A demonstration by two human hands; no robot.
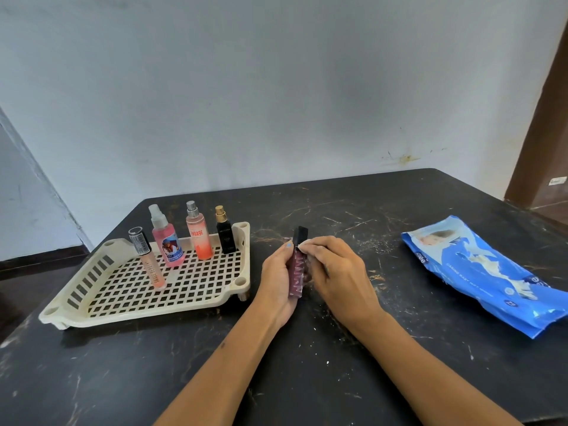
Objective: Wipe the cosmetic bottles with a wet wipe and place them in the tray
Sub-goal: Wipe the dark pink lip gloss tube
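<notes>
Two bare forearms come in from the bottom edge, meeting over the black marbled table (pixel 338 210). Left hand (pixel 278 279) curls round a slim plum-coloured tube (pixel 296 273) with a square black cap, held upright-ish just above the tabletop, right of the tray. Right hand (pixel 336 272) has its fingers curled against the tube's right side, pinching a small white wet wipe (pixel 304 245) at the cap-body join; only a scrap of wipe shows.

Cream slotted tray (pixel 147 313) sits left of the hands, near but apart. Four items stand in it: a peach gloss tube (pixel 152 269) with a silver-black barcoded cap, tilted, toward the front-left; a pink spray bottle (pixel 168 245) with a clear cap and blue picture label; an orange-pink spray bottle (pixel 199 238) marked ENGAGE, silver top; a small black bottle (pixel 226 236) with a gold top, at the back right corner.

Count: five cosmetic items, one tray, one wipe, one blue wipes pack (pixel 491 278) lying flat, well right of the hands.
</notes>
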